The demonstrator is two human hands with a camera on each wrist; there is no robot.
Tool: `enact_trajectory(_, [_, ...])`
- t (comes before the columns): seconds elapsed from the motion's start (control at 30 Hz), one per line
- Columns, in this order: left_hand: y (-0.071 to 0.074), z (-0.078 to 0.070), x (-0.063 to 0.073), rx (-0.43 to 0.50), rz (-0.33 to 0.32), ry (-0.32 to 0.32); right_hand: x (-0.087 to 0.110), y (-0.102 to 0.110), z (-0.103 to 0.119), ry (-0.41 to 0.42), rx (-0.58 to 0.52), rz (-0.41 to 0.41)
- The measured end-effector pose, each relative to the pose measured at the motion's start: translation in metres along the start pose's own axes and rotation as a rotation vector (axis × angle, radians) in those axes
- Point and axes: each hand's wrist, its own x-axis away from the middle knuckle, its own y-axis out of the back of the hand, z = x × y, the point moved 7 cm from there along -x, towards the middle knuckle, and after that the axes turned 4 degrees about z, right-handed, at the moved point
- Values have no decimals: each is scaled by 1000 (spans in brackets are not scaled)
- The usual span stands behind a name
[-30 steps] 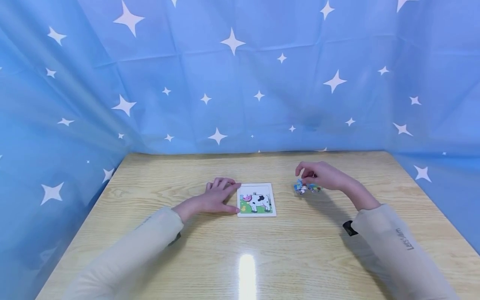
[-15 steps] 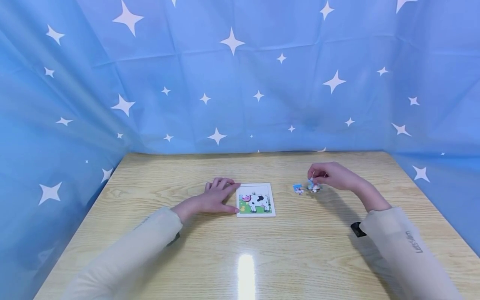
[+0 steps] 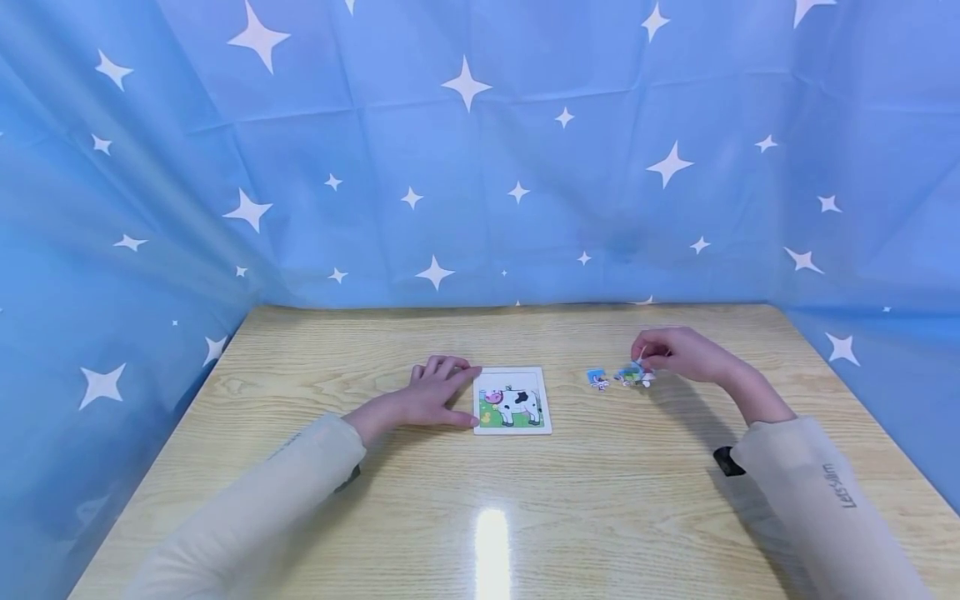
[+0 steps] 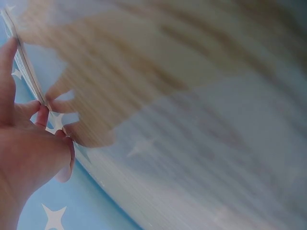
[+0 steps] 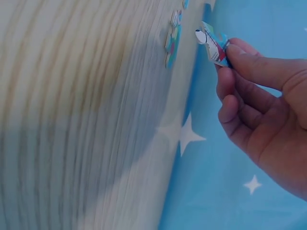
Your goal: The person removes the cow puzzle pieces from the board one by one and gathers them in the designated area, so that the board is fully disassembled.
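A square puzzle board (image 3: 513,377) with a white frame and a cow picture lies flat near the middle of the table. At its left edge rests my left hand (image 3: 427,400), thumb and index finger spread straight along the two left corners. Its fingertips also touch the board's thin edge in the left wrist view. My right hand (image 3: 678,353) pinches a jigsaw piece (image 5: 216,47), printed white, red and blue, between thumb and index finger, tilted above the table. Close below it lie several other jigsaw pieces (image 5: 173,40), partly hidden by the hand in the head view.
One blue and white jigsaw piece (image 3: 597,379) lies apart, between the board and the right hand. The wooden table (image 3: 375,533) ends at a blue curtain (image 3: 390,150) with white stars, behind and at both sides. A glare spot shows near the front.
My right hand has moved to the right with a jigsaw piece in its pinch, uncovering the blue and white piece on the left. The left hand and the board have stayed in place.
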Motion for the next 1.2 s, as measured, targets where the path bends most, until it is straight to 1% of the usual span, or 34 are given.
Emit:
enact_trajectory(0.13, [-1, 1, -2, -6, 1, -4, 3, 1, -7, -33, -13, 6])
enact_trajectory(0.33, [2, -4, 0, -22, 2, 1, 7, 1, -17, -72, -13, 13])
enact_trajectory(0.53, [2, -4, 0, -45, 4, 13, 10, 3, -23, -82, -20, 1])
enact_trajectory(0.87, [2, -3, 0, -42, 7, 16, 12, 3, -33, -97, -43, 2])
enact_trajectory(1.2, [3, -5, 1, -36, 14, 18, 9, 1, -41, -109, -10, -13])
